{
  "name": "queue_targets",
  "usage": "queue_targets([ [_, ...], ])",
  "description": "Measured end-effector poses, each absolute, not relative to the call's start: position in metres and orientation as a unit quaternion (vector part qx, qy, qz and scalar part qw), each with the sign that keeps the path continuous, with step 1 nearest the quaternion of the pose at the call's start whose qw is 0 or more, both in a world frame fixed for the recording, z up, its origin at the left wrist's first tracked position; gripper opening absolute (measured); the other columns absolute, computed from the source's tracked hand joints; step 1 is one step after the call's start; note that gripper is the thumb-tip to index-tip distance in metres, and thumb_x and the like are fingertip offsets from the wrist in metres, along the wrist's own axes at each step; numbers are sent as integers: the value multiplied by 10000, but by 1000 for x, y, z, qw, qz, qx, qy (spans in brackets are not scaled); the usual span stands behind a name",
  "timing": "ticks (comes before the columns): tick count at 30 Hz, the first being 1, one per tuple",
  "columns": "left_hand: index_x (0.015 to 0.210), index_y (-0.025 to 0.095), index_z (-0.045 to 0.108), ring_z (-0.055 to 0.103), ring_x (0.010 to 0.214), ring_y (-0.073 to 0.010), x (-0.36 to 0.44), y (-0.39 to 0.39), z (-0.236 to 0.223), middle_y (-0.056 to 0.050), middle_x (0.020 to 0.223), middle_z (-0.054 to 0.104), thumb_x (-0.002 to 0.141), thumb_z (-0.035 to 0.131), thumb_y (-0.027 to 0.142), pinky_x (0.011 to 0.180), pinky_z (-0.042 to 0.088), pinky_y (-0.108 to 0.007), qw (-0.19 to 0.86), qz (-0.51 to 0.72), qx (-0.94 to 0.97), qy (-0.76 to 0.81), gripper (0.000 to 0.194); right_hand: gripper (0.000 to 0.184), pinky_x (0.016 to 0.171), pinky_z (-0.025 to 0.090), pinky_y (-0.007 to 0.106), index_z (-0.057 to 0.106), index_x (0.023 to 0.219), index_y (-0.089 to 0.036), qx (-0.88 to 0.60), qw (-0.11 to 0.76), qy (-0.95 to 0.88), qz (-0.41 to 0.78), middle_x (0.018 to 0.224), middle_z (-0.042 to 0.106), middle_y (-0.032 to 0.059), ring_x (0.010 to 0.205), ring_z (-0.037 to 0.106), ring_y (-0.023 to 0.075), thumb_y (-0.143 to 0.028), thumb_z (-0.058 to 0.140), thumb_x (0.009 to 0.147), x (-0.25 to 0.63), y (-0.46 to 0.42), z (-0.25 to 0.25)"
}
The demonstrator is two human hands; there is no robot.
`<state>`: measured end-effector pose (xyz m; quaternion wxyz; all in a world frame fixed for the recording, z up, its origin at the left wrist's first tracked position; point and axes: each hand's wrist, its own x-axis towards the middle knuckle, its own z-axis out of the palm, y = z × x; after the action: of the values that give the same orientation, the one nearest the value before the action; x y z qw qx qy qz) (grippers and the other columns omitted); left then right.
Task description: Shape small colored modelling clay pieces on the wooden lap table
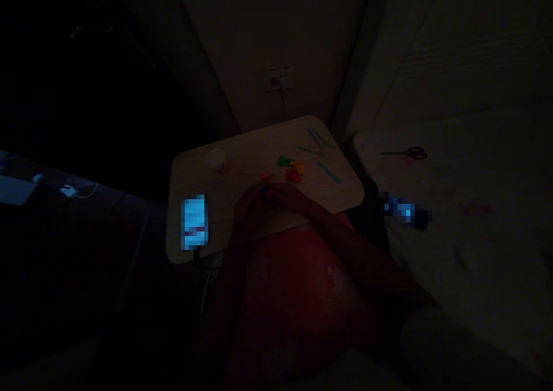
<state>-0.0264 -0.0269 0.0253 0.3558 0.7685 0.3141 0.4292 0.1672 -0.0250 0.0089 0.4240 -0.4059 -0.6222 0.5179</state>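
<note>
The room is very dark. Over the near part of a small light wooden table point(272, 143), my left hand point(249, 204) and my right hand point(286, 195) meet with curled fingers. A small dark bluish-purple piece point(263, 192) shows between them, too dim to name. Just beyond my right hand lie a red piece point(294, 175), an orange piece point(298, 167) and a green piece point(285, 160), bunched together and soft-looking. A faint pinkish piece point(266, 177) is by my fingertips.
A glowing phone point(194, 222) rests on the table's left, a pale round container point(216, 159) behind it. Thin green sticks point(317, 136) and a blue strip point(329, 172) lie right. Scissors point(415, 153) and a lit device point(406, 211) are on a pale surface beyond.
</note>
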Motion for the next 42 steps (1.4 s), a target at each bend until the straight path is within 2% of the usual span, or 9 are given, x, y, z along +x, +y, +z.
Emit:
queue_targets([
  [2, 1409, 268, 664, 611, 1363, -295, -26, -26, 25, -113, 1456, 663, 1035, 537, 528, 1199, 448, -530, 359, 428, 769, 312, 473, 586, 620, 386, 247, 633, 793, -162, -403, 409, -633, 519, 694, 563, 0, 646, 475, 119, -727, 554, 926, 170, -25, 10],
  [5, 1434, 264, 644, 594, 1387, -300, -26, -26, 25, -124, 1485, 643, 1018, 554, 567, 1206, 443, -531, 366, 417, 773, 307, 522, 604, 612, 379, 251, 599, 742, -169, -398, 387, -648, 522, 679, 552, -1, 632, 463, 117, -739, 529, 929, 173, -26, 12],
  [10, 1397, 239, 658, 610, 1364, -305, -25, -27, 27, -134, 1446, 665, 1003, 587, 563, 1194, 459, -514, 378, 410, 770, 310, 515, 580, 640, 397, 254, 633, 775, -157, -390, 381, -686, 482, 698, 594, 11, 644, 501, 124, -685, 498, 975, 170, -24, 10],
  [16, 1254, 206, 699, 668, 1229, -278, -24, -30, 31, -116, 1296, 724, 1018, 577, 528, 1115, 512, -459, 372, 431, 753, 331, 418, 546, 693, 411, 253, 719, 861, -147, -474, 345, -702, 406, 735, 671, 33, 695, 574, 139, -591, 464, 1049, 162, -24, 7],
  [22, 1177, 198, 702, 683, 1142, -270, -21, -31, 31, -114, 1213, 738, 1029, 531, 557, 1051, 538, -437, 348, 445, 750, 343, 425, 637, 703, 425, 262, 721, 824, -153, -475, 341, -675, 450, 754, 690, 45, 706, 602, 147, -607, 355, 1078, 162, -29, 11],
  [27, 1158, 193, 703, 701, 1086, -259, -19, -31, 30, -108, 1161, 750, 1037, 525, 536, 1000, 561, -418, 334, 425, 764, 352, 405, 551, 700, 385, 261, 757, 900, -148, -493, 312, -703, 407, 799, 703, 43, 728, 600, 147, -598, 475, 1046, 161, -28, 13],
  [31, 1183, 184, 695, 701, 1100, -257, -18, -31, 26, -120, 1188, 745, 1060, 486, 498, 1018, 558, -429, 314, 414, 773, 363, 397, 555, 719, 373, 266, 783, 974, -149, -509, 295, -716, 376, 880, 729, 59, 789, 620, 158, -631, 510, 1023, 159, -27, 15],
  [36, 1337, 194, 663, 678, 1240, -266, -16, -31, 21, -142, 1344, 717, 1087, 418, 451, 1122, 519, -466, 311, 397, 786, 357, 434, 609, 668, 335, 268, 783, 943, -132, -538, 280, -711, 356, 795, 700, 51, 730, 580, 151, -667, 499, 1013, 157, -26, 18],
  [42, 1306, 217, 697, 667, 1269, -263, -18, -31, 20, -121, 1368, 713, 1073, 470, 390, 1153, 500, -492, 278, 405, 799, 348, 369, 507, 749, 393, 269, 791, 1124, -149, -536, 296, -704, 361, 969, 758, 78, 850, 643, 179, -596, 590, 994, 156, -27, 20],
])
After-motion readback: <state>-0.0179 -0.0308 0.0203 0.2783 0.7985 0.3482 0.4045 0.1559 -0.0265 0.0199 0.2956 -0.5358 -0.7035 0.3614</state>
